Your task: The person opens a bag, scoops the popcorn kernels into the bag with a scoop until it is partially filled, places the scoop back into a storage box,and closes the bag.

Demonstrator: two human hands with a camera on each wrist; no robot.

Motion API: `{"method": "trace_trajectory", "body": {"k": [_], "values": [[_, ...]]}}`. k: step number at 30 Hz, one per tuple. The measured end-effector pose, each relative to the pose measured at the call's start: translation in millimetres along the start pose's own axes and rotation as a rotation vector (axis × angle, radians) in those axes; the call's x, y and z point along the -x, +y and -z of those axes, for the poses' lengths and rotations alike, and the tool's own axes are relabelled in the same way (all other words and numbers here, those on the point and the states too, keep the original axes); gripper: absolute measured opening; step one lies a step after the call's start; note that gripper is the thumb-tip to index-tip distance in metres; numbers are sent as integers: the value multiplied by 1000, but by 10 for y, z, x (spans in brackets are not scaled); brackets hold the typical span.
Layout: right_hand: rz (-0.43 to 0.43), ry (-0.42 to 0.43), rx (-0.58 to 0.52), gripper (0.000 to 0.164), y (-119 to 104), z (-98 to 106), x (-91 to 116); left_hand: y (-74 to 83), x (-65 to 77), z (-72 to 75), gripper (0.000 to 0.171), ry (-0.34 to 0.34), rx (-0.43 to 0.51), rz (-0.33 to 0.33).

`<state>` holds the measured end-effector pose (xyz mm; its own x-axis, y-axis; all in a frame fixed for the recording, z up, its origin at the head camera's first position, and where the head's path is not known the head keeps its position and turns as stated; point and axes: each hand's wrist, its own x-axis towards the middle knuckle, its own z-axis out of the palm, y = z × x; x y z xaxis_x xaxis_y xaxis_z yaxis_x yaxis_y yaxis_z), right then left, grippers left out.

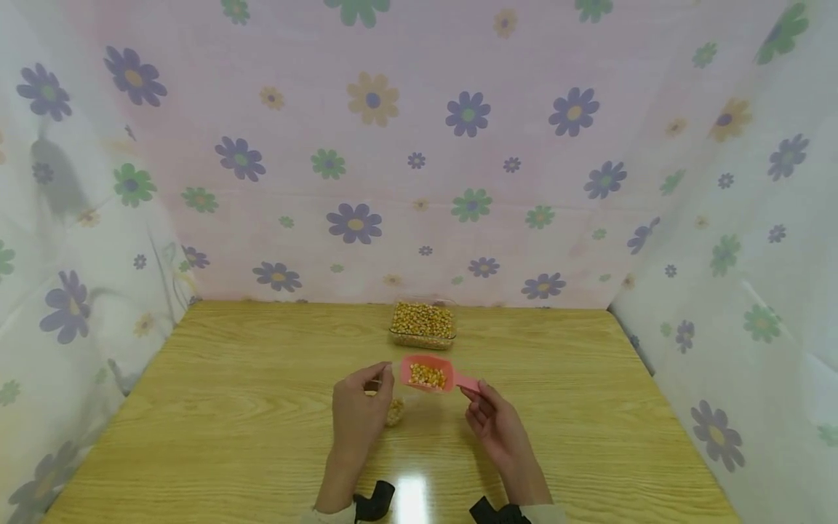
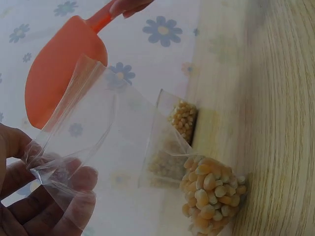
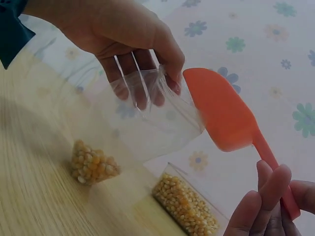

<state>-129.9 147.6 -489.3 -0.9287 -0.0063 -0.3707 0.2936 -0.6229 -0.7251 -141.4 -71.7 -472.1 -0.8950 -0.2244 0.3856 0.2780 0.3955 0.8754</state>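
My left hand [image 1: 361, 407] pinches the upper edge of a clear plastic bag [image 3: 142, 118]. Corn kernels [image 2: 210, 194] fill the bag's bottom corner, low over the table. In my right hand [image 1: 500, 429] I grip the handle of a coral-pink scoop [image 1: 427, 372], which holds a small heap of corn kernels [image 1: 427, 375]. The scoop's front end is right at the bag's mouth, close to my left fingertips. In the left wrist view the bag's rim overlaps the underside of the scoop.
A clear rectangular container [image 1: 422, 342] full of corn kernels stands at the back middle of the wooden table [image 1: 249, 407]. Flower-patterned cloth [image 1: 419, 182] hangs behind the table and along both sides.
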Motion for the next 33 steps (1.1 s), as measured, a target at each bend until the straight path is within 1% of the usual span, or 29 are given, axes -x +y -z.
{"method": "trace_trajectory", "body": {"k": [6, 10, 13, 17, 22, 26, 33], "values": [[24, 15, 41, 28, 1, -44, 79, 24, 19, 13, 16, -28, -40, 23], [37, 27, 76, 26, 14, -87, 132, 23, 36, 26, 15, -29, -79, 6], [47, 70, 116, 23, 19, -124, 180, 4, 48, 32, 15, -30, -88, -18], [66, 112, 169, 21, 16, -163, 240, 2, 62, 47, 14, -28, -84, -34], [100, 102, 190, 22, -9, -205, 269, 16, 63, 53, 13, -17, -86, -32], [121, 88, 211, 21, -28, -238, 292, 20, 61, 45, 14, -15, -85, -48], [148, 96, 234, 20, -41, -304, 322, 24, 67, 55, 14, -12, -91, -74]]}}
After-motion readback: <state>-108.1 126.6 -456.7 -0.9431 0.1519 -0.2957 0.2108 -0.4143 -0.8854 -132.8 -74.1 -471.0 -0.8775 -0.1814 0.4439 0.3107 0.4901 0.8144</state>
